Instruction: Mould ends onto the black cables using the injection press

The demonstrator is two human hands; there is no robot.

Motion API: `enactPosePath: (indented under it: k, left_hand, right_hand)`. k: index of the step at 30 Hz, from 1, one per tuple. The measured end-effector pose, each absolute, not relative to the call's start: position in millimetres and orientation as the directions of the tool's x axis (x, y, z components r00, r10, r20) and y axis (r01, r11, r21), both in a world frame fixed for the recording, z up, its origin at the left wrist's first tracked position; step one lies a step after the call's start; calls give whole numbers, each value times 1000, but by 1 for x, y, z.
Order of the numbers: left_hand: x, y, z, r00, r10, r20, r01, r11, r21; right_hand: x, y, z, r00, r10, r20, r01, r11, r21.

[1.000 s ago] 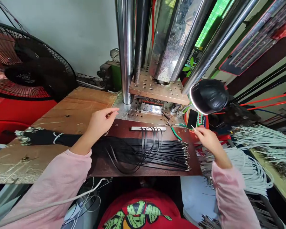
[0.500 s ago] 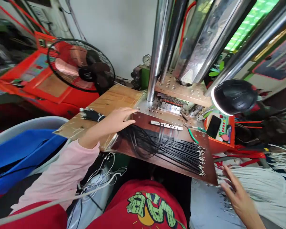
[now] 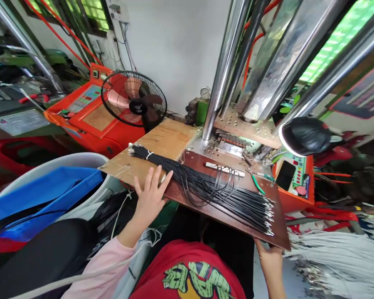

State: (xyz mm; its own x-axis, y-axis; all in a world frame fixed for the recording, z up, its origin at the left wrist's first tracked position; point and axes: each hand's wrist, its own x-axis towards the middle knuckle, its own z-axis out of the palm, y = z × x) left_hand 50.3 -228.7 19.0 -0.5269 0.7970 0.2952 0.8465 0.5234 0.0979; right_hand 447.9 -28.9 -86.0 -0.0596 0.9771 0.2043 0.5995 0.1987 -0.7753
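Observation:
A long bundle of black cables (image 3: 205,185) lies across a brown board (image 3: 280,226), its metal-tipped ends fanned out at the right. A white tie (image 3: 149,155) binds the bundle near its left end. My left hand (image 3: 151,197), fingers spread, is at the front edge of the wooden tabletop (image 3: 165,137), just in front of the bundle, holding nothing. At the board's front right edge is my right hand (image 3: 270,261); its fingers are hidden beneath the board. A white strip (image 3: 225,169) with several cable loops at it and a green-handled tool (image 3: 257,184) lie behind the bundle.
Behind the board stands a press with metal columns (image 3: 226,70). A black lamp (image 3: 308,135) and a phone (image 3: 285,174) are at its right. A fan (image 3: 134,99) stands back left, a blue tray (image 3: 81,185) at left. White cables (image 3: 339,253) are piled at right.
My left hand has come off the bundle towards me, to the table's front edge, fingers spreading. My right hand has moved left to the board's edge. The view has shifted left.

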Motion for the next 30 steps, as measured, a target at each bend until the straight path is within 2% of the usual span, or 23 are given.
enactPosePath:
  k: [6, 10, 14, 20, 24, 30]
  left_hand:
    - [42, -225, 4, -535, 764, 359, 841, 524, 137]
    - [41, -224, 2, -546, 759, 354, 833, 538, 129]
    - [46, -222, 6, -552, 754, 356, 827, 550, 119]
    - [48, -220, 7, -585, 730, 354, 808, 563, 175]
    - [46, -222, 3, -569, 734, 372, 816, 558, 147]
    - [44, -223, -1, -539, 745, 392, 835, 535, 130]
  right_hand:
    - [460, -26, -90, -47, 997, 57, 533, 73, -843]
    - [466, -26, -89, -85, 990, 108, 492, 136, -860]
    - [467, -23, -93, -116, 978, 171, 522, 207, -828]
    - [475, -16, -104, -127, 987, 102, 542, 156, -826]
    - [472, -19, -98, -106, 992, 68, 548, 115, -829]
    - [462, -26, -86, -99, 990, 99, 508, 136, -851]
